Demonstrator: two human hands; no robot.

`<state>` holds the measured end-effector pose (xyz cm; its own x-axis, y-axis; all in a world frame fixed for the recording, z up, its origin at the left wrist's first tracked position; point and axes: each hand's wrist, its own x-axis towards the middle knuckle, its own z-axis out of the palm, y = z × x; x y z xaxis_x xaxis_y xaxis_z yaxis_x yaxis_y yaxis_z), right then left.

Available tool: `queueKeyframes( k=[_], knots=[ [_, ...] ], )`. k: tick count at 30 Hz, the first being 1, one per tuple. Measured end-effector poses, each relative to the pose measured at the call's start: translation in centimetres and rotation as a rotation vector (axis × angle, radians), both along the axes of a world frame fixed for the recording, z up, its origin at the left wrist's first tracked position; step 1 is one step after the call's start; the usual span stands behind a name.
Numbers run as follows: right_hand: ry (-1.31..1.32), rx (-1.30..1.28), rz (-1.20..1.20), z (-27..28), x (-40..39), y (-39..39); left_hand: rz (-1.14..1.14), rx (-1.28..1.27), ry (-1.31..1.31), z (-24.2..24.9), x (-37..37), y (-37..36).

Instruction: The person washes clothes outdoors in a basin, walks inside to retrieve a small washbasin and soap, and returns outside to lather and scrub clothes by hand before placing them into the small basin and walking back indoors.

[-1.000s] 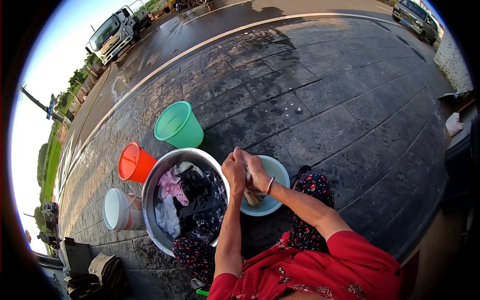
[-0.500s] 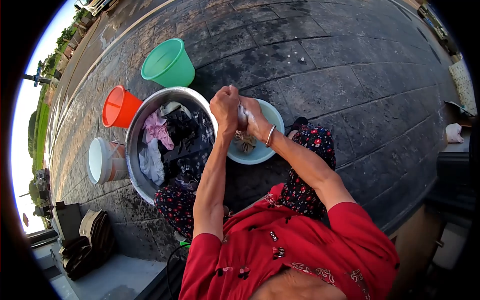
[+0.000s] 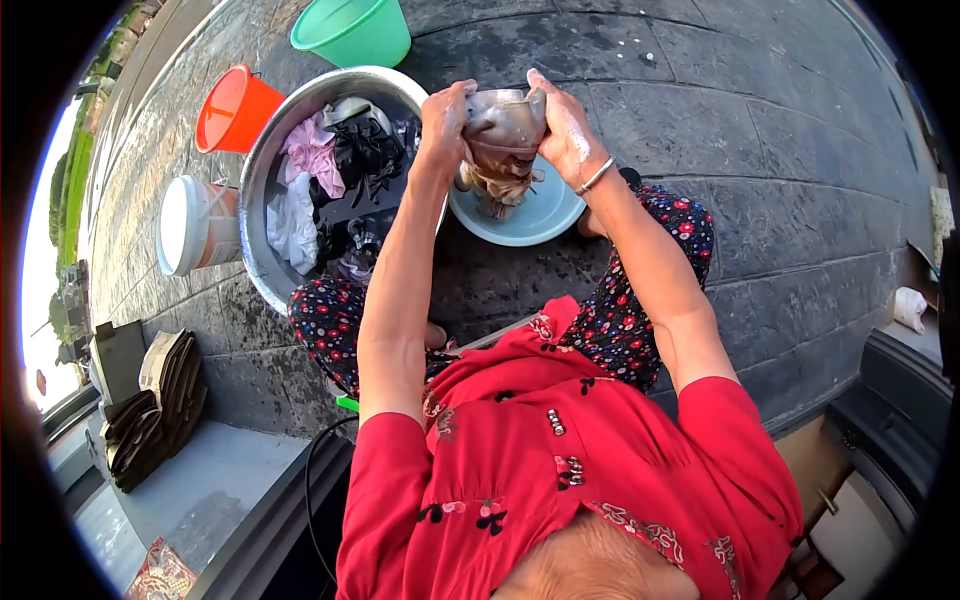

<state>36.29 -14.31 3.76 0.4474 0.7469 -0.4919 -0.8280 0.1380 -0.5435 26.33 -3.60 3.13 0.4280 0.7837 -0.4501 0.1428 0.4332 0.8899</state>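
Between my two hands a wet greyish-brown cloth (image 3: 505, 135) is stretched out, its lower end bunched and hanging over the light blue basin (image 3: 545, 215). My left hand (image 3: 445, 122) grips its left edge. The right edge is held by my right hand (image 3: 568, 130), which has white suds on its back and a bangle at the wrist. Left of the basin stands a large metal tub (image 3: 262, 180) with pink (image 3: 312, 158), white (image 3: 292, 225) and black clothes (image 3: 362, 150) in it.
A green bucket (image 3: 365, 35), an orange bucket (image 3: 235, 110) and a white bucket (image 3: 190, 225) stand around the tub on dark paving. Folded brown material (image 3: 150, 405) lies on a ledge at lower left. A black cable (image 3: 312, 490) runs beside my left arm.
My hands were clasped together around the cloth; now they are apart, with the cloth spread between them. The camera's view has tilted, so the buckets and tub appear higher in the picture.
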Motion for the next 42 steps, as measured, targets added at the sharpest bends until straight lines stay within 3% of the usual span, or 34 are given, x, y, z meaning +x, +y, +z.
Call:
queueKeyframes(
  k=[1,2,5,7,10,13,15,18,19,21,25,27,30,33,37,39,42],
  knots=[
    [0.007,-0.03,-0.087,-0.4,0.7,0.0,0.051,-0.273,-0.202,-0.5,-0.6,0.4],
    [0.042,-0.072,-0.128,-0.8,1.2,-0.1,0.062,-0.379,-0.227,-0.8,-1.1,0.5],
    [0.065,0.095,-0.13,-2.7,1.7,0.2,0.057,-0.573,-0.42,-2.3,-1.8,0.6],
    [0.018,0.111,0.0,-2.9,1.7,-0.2,0.111,-0.537,-0.426,-2.4,-2.0,0.1],
    [-0.888,0.013,0.42,-1.9,0.2,-0.5,0.125,-0.502,-0.409,-1.9,-2.3,-0.2],
    [-1.289,-0.091,0.616,-4.0,-1.7,-0.3,-0.007,-0.481,-0.486,-1.0,-2.5,0.1],
    [-1.242,-0.222,0.636,-1.9,-1.9,-0.7,0.004,-0.484,-0.504,-0.8,-2.8,0.6],
    [-1.304,-0.276,0.394,-4.5,0.2,0.0,0.128,-0.449,-0.503,-3.2,-4.8,2.3],
    [-0.963,-0.138,0.316,-2.6,-0.3,-0.5,0.181,-0.491,-0.514,-3.6,-5.5,2.6],
    [-0.769,-0.02,0.227,-1.1,0.4,-0.9,0.193,-0.421,-0.387,-6.2,-7.7,2.6],
    [-0.394,0.028,0.091,-1.9,3.7,-0.7,0.162,-0.528,-0.077,-11.7,-10.6,-1.9],
    [-0.354,0.077,0.044,-0.8,3.7,-1.1,0.126,-0.65,-0.117,-16.8,-10.6,-4.2],
    [-0.342,0.11,-0.015,0.0,4.0,-1.5,0.296,-0.791,-0.229,-18.3,-8.3,-6.6],
    [-0.372,0.097,-0.057,0.5,3.9,-2.1,0.368,-0.782,-0.421,-17.6,-6.2,-6.8],
    [-0.404,0.089,-0.091,0.4,4.2,-2.9,0.344,-0.769,-0.435,-17.7,-4.4,-5.3],
    [-0.408,0.08,-0.08,0.3,4.6,-3.5,0.296,-0.617,-0.421,-18.0,-3.6,-4.9],
    [-0.402,0.077,-0.043,-0.1,5.2,-4.3,0.15,-0.588,-0.401,-16.5,-2.8,-4.2]
  ],
)
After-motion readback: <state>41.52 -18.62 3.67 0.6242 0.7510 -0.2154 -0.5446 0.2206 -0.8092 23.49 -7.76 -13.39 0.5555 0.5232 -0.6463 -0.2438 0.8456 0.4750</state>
